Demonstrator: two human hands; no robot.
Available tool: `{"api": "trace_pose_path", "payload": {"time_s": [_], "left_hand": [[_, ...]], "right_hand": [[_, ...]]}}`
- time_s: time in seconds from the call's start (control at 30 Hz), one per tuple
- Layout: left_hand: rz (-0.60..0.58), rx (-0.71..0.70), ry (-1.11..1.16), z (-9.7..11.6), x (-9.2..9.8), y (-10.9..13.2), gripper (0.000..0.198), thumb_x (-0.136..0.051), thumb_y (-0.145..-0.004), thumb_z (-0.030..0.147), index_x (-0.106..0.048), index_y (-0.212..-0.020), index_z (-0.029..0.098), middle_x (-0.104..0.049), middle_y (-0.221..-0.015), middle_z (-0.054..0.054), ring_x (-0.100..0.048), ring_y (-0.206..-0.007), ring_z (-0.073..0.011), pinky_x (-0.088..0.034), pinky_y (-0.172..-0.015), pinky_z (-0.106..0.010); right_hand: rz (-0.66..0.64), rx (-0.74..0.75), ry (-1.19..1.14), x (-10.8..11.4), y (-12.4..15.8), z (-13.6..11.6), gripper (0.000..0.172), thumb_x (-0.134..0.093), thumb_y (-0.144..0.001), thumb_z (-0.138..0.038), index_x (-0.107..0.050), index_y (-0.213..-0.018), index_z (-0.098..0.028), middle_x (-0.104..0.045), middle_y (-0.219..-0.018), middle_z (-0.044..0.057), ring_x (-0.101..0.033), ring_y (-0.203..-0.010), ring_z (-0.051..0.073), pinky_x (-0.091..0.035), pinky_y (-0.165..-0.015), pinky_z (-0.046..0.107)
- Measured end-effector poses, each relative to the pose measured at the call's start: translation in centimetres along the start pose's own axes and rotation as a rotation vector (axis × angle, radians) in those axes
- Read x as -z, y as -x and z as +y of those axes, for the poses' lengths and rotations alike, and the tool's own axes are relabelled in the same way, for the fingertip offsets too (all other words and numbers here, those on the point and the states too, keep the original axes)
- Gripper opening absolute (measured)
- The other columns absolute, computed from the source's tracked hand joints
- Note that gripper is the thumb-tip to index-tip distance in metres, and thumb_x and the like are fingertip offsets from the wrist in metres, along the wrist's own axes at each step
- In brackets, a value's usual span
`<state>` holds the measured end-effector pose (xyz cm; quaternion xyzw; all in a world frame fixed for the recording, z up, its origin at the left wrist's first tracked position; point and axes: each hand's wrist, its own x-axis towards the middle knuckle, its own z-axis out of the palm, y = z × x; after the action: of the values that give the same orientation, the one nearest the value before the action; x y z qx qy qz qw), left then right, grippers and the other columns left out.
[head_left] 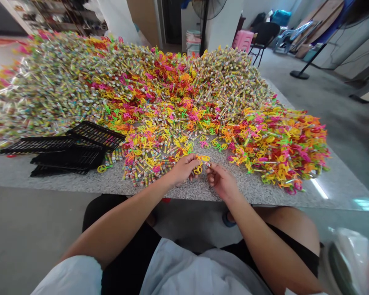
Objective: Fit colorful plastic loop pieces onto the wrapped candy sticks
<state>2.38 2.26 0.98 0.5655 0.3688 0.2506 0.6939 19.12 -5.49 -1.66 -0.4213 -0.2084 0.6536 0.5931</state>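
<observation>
The person's left hand [184, 169] has its fingers closed around yellow plastic pieces [198, 169], held just above the bench [240, 192] near its front edge. Beside it, the right hand [224, 181] pinches a small tube [208, 164], fingertips nearly together. Loose patterned tubes [141, 172] lie left of the hands, near black trays [95, 135]; a colourful heap [283, 139] of tubes with plastic tops spreads to the right.

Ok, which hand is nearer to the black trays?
Left. The left hand is to the right of the black trays, with small tubes lying between; the right hand is farther right, beyond the left one.
</observation>
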Motion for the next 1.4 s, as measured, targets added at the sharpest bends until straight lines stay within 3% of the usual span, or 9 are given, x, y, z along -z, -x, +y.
{"api": "trace_pose_path", "payload": {"time_s": [0.3,0.43,0.6,0.77,1.0,1.1,1.27,1.4], "left_hand": [[-0.021,-0.061,-0.109,0.0,-0.3,0.2,0.025,-0.057,-0.093,0.045,-0.052,-0.092,0.021,-0.057,-0.071,0.003,-0.054,-0.048,-0.0083,-0.036,-0.041,-0.019],[0.016,-0.065,-0.159,-0.1,-0.1,0.1,0.024,-0.056,-0.093,0.044,-0.051,-0.089,0.021,-0.052,-0.067,0.005,-0.05,-0.047,-0.0075,-0.035,-0.042,-0.02],[0.063,-0.135,-0.249,-0.9,-0.1,0.0,0.025,-0.055,-0.093,0.044,-0.051,-0.086,0.021,-0.048,-0.065,0.005,-0.047,-0.052,-0.0088,-0.037,-0.048,-0.022],[0.131,-0.167,-0.275,-1.5,-0.6,-0.2,0.025,-0.055,-0.093,0.043,-0.052,-0.084,0.02,-0.049,-0.067,0.003,-0.046,-0.056,-0.01,-0.037,-0.051,-0.023],[-0.01,-0.003,0.033,-0.7,-1.1,-0.2,0.037,-0.058,-0.092,0.055,-0.06,-0.101,0.019,-0.064,-0.086,-0.004,-0.061,-0.063,-0.0128,-0.039,-0.045,-0.021],[-0.061,0.029,0.003,-0.6,-1.0,0.0,0.04,-0.062,-0.089,0.056,-0.062,-0.095,0.017,-0.066,-0.084,-0.004,-0.059,-0.06,-0.0113,-0.038,-0.044,-0.021],[-0.039,0.002,-0.022,-1.0,-1.0,0.0,0.038,-0.064,-0.087,0.054,-0.062,-0.092,0.016,-0.066,-0.079,-0.002,-0.058,-0.06,-0.0106,-0.039,-0.047,-0.021],[-0.044,-0.017,-0.047,-1.6,-1.2,0.1,0.037,-0.062,-0.088,0.054,-0.061,-0.088,0.017,-0.066,-0.075,-0.002,-0.06,-0.06,-0.0114,-0.042,-0.05,-0.022]], "right_hand": [[0.016,-0.011,-0.041,-0.4,0.2,0.7,0.028,-0.078,-0.08,-0.045,-0.065,-0.092,-0.024,-0.067,-0.077,-0.002,-0.046,-0.048,0.009,-0.035,-0.042,0.021],[0.037,0.07,0.079,-0.4,0.2,0.7,0.032,-0.078,-0.078,-0.047,-0.067,-0.097,-0.023,-0.067,-0.075,-0.002,-0.047,-0.047,0.009,-0.037,-0.041,0.023],[0.042,0.235,0.391,-0.1,0.4,0.7,0.033,-0.073,-0.083,-0.048,-0.071,-0.103,-0.022,-0.067,-0.07,-0.001,-0.05,-0.047,0.01,-0.041,-0.045,0.024],[0.033,0.212,0.422,0.1,0.4,0.9,0.033,-0.072,-0.083,-0.048,-0.072,-0.102,-0.021,-0.065,-0.066,-0.002,-0.05,-0.044,0.009,-0.039,-0.043,0.024],[0.12,0.268,0.265,0.0,-0.2,0.5,0.034,-0.074,-0.081,-0.047,-0.071,-0.104,-0.022,-0.067,-0.073,-0.001,-0.053,-0.049,0.01,-0.044,-0.045,0.025],[0.133,0.276,0.249,0.0,-0.2,0.5,0.036,-0.073,-0.081,-0.046,-0.072,-0.107,-0.022,-0.065,-0.071,-0.002,-0.05,-0.048,0.01,-0.041,-0.044,0.025],[0.14,0.279,0.276,0.0,-0.1,0.6,0.033,-0.072,-0.082,-0.046,-0.071,-0.105,-0.022,-0.055,-0.06,-0.006,-0.043,-0.043,0.009,-0.038,-0.041,0.024],[0.153,0.289,0.394,-0.1,0.2,0.7,0.034,-0.071,-0.082,-0.048,-0.073,-0.099,-0.018,-0.053,-0.054,-0.005,-0.045,-0.045,0.01,-0.039,-0.044,0.024]]}}
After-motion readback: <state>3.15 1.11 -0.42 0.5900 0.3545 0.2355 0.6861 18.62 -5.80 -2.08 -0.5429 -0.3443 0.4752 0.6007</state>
